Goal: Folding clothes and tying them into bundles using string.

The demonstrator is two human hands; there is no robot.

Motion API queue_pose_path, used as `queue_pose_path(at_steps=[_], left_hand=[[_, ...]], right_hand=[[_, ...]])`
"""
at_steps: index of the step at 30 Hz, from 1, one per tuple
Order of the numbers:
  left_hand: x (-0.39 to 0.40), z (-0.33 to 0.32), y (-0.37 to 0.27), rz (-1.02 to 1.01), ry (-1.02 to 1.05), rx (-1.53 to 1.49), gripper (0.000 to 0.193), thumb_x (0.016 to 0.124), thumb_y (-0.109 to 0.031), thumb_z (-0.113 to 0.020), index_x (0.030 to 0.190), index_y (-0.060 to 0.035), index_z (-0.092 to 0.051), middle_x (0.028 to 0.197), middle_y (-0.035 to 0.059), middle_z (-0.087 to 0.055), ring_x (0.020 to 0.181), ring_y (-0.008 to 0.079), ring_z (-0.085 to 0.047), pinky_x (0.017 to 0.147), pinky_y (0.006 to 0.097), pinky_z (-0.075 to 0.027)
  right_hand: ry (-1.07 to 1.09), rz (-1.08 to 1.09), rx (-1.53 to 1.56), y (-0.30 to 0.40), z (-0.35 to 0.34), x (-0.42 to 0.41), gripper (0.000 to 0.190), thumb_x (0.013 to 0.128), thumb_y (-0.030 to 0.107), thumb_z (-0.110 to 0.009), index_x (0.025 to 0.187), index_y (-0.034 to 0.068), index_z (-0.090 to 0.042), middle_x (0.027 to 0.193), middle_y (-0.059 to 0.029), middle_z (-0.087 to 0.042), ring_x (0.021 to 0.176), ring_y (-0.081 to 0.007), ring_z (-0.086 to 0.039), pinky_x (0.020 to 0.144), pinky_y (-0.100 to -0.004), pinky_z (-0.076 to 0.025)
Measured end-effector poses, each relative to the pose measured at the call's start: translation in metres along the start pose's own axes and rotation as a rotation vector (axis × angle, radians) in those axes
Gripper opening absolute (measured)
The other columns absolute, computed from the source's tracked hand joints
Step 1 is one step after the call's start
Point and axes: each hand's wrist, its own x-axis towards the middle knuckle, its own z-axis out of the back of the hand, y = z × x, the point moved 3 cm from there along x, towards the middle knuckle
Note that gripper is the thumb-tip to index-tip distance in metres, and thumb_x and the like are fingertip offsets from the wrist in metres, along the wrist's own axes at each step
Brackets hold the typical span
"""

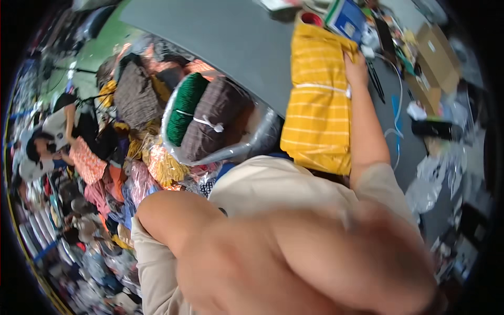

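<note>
My right hand (357, 67) grips the upper right edge of a folded yellow fabric bundle (321, 114) with white stripes. A white tie runs around the bundle's middle. It stands partly over the grey tabletop (220, 39), its lower end near my body. My left arm is bent up close to the camera, and my left hand (315, 260) is a large blur there; its fingers cannot be made out. In a clear plastic bag (252, 147) beside the table lie a green fabric roll (185, 106) and a grey-brown fabric roll (210, 118), both tied.
Heaps of mixed fabric (138, 94) cover the floor at left, where another person (47, 145) handles an orange patterned cloth (88, 159). On the table's right are a cardboard box (437, 59), a black cylindrical object (436, 130), a white cable (401, 90) and crumpled plastic (427, 181).
</note>
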Motion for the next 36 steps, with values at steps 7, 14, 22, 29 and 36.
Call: queue_pose_path(at_steps=[7, 14, 22, 29, 36], left_hand=[[0.066, -0.015, 0.283, 0.331, -0.292, 0.368, 0.072, 0.062, -0.032, -0.082, 0.119, -0.0017, -0.048, 0.121, 0.0206, -0.048, 0.115, 0.0353, -0.045, 0.096, 0.0379, -0.038], [-0.072, 0.049, 0.405, 0.933, -0.154, -0.436, 0.077, 0.069, -0.039, -0.078, 0.119, 0.0102, -0.045, 0.108, 0.0198, -0.059, 0.096, 0.0244, -0.059, 0.083, 0.0332, -0.047], [-0.169, 0.170, 0.431, 0.922, 0.360, -0.524, 0.073, 0.073, -0.032, -0.073, 0.128, 0.0040, -0.040, 0.110, 0.0109, -0.058, 0.100, 0.0178, -0.056, 0.088, 0.0299, -0.044], [-0.290, 0.304, 0.396, 0.995, -0.014, -0.636, 0.063, 0.069, -0.015, -0.059, 0.127, 0.0037, -0.042, 0.119, 0.0153, -0.056, 0.107, 0.0263, -0.056, 0.093, 0.0352, -0.044], [-0.401, 0.397, 0.373, 0.986, -0.262, -0.633, 0.078, 0.081, -0.054, -0.048, 0.138, -0.0037, -0.030, 0.137, 0.0179, -0.039, 0.122, 0.0347, -0.044, 0.100, 0.0515, -0.039]], right_hand=[[0.076, -0.150, 0.143, -0.083, -0.046, -0.013, 0.073, 0.073, 0.052, -0.067, 0.124, 0.003, -0.049, 0.112, -0.0188, -0.059, 0.104, -0.0290, -0.057, 0.088, -0.0357, -0.044], [0.111, -0.321, 0.426, -0.017, -0.062, -0.183, 0.050, 0.081, 0.038, -0.066, 0.107, -0.004, -0.060, 0.096, -0.0085, -0.064, 0.086, -0.0174, -0.059, 0.076, -0.0277, -0.044], [-0.171, -0.419, 0.771, 0.040, -0.172, -0.411, 0.038, 0.091, 0.021, -0.054, 0.119, -0.004, -0.048, 0.107, -0.0069, -0.057, 0.092, -0.0137, -0.053, 0.081, -0.0265, -0.042], [0.240, -0.330, 1.127, 0.099, -0.218, -0.467, 0.035, 0.091, 0.020, -0.053, 0.122, 0.002, -0.050, 0.100, -0.0060, -0.061, 0.088, -0.0132, -0.058, 0.077, -0.0257, -0.044], [-0.099, -0.819, 0.282, -0.021, -0.407, -0.508, 0.054, 0.074, 0.035, -0.073, 0.114, 0.002, -0.057, 0.103, -0.0125, -0.061, 0.091, -0.0196, -0.058, 0.076, -0.0340, -0.047]])
